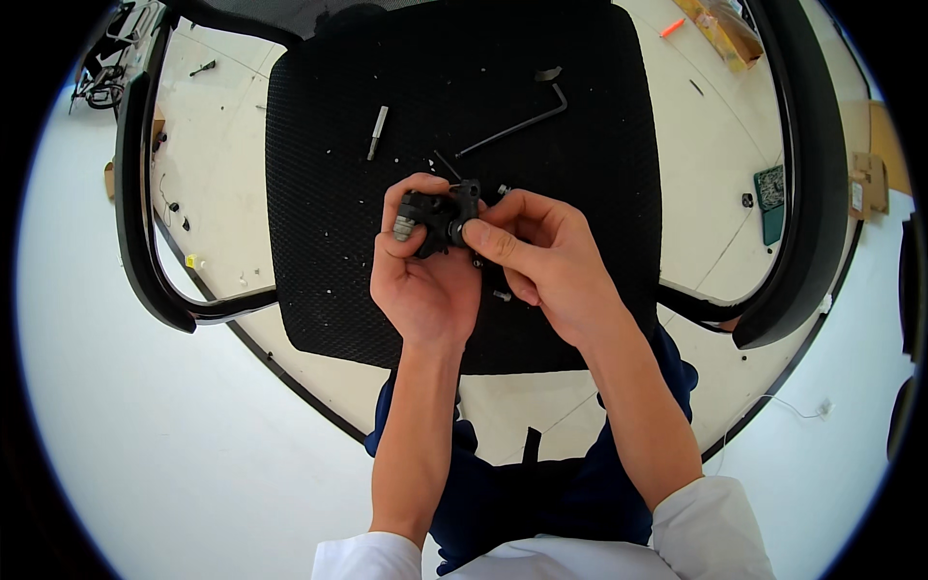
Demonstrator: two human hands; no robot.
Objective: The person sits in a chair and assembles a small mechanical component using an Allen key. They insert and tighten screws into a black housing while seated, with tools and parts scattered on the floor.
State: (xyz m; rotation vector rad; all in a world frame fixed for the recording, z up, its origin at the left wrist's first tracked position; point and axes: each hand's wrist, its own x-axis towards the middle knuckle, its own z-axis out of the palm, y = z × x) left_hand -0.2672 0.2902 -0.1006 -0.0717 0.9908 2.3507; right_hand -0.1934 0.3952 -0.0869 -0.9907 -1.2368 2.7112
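My left hand point(418, 275) grips a small black mechanical part point(437, 215) with a silver cylindrical end, held above the black mesh chair seat point(329, 193). My right hand point(541, 266) pinches the same part from the right, thumb and forefinger pressed on its black round end. Both hands meet over the middle of the seat. Part of the black piece is hidden by my fingers.
On the seat lie a long black hex key point(517, 121), a short silver bit point(377, 132), a small dark clip point(548, 73) and a loose bolt point(501, 295). Black chair armrests point(145, 251) curve at both sides. A green item point(770, 198) and cardboard point(725, 29) lie on the floor.
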